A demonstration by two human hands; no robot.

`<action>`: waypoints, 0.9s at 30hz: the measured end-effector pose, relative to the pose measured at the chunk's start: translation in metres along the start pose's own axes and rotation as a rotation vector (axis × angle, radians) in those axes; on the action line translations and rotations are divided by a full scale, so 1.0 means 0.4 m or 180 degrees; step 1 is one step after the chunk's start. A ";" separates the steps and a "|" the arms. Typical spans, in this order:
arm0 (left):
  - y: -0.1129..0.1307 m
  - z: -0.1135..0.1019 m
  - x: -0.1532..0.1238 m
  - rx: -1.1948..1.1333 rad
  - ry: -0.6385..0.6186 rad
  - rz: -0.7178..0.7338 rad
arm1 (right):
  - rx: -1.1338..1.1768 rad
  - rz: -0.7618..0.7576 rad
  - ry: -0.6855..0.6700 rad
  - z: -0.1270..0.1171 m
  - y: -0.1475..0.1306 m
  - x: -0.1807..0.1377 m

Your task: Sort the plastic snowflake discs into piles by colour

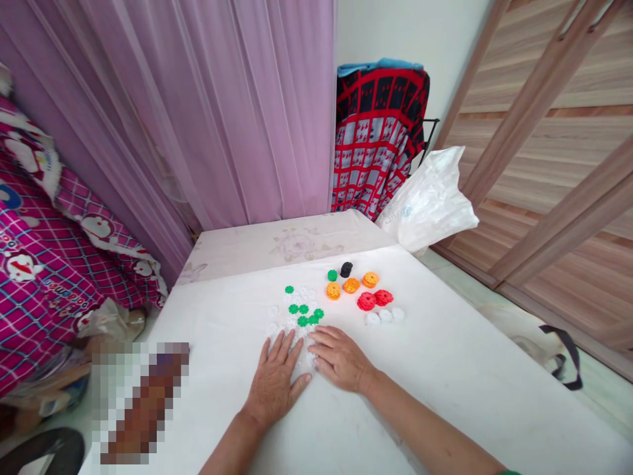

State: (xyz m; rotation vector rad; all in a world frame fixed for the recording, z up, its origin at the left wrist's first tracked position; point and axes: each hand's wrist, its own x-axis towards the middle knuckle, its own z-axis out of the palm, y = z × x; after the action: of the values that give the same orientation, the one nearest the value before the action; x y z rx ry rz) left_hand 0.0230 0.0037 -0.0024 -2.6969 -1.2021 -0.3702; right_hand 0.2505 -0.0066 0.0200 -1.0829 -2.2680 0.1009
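Both hands [306,369] flat beside green discs [304,310] on white table [445,369]

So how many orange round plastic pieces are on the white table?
3. One orange round plastic piece sits leftmost beside a green one, a second in the middle, a third rightmost, above the red round pieces. None looks hidden.

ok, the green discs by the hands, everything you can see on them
The green discs are small, flat, round plastic-looking pieces with notched, gear-like edges. About six lie loosely scattered among white pieces on the white table, one apart at the upper left. A seventh sits further back beside a black piece. The nearest ones lie just ahead of the right hand fingertips; contact cannot be told.
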 end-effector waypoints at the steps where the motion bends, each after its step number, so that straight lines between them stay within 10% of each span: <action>1: 0.011 -0.004 -0.004 -0.0014 -0.0026 0.0036 | 0.0007 0.0047 0.0069 -0.008 -0.001 -0.012; 10: 0.099 -0.003 0.048 -0.0001 -0.0175 -0.0425 | 0.0265 0.0061 0.0146 -0.032 -0.001 -0.059; 17: 0.107 0.003 0.138 -0.0314 -0.0377 -0.0373 | 0.0620 0.1131 0.0860 -0.017 0.042 -0.068; 27: 0.160 0.002 0.006 0.0302 0.0042 -0.1705 | -0.0401 0.1495 0.0456 0.007 0.063 -0.079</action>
State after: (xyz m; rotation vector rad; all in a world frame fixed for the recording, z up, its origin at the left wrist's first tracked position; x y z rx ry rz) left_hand 0.0726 -0.0366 -0.0057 -2.2536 -1.8769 -0.3810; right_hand 0.2811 -0.0122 -0.0060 -1.6198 -1.8773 0.0683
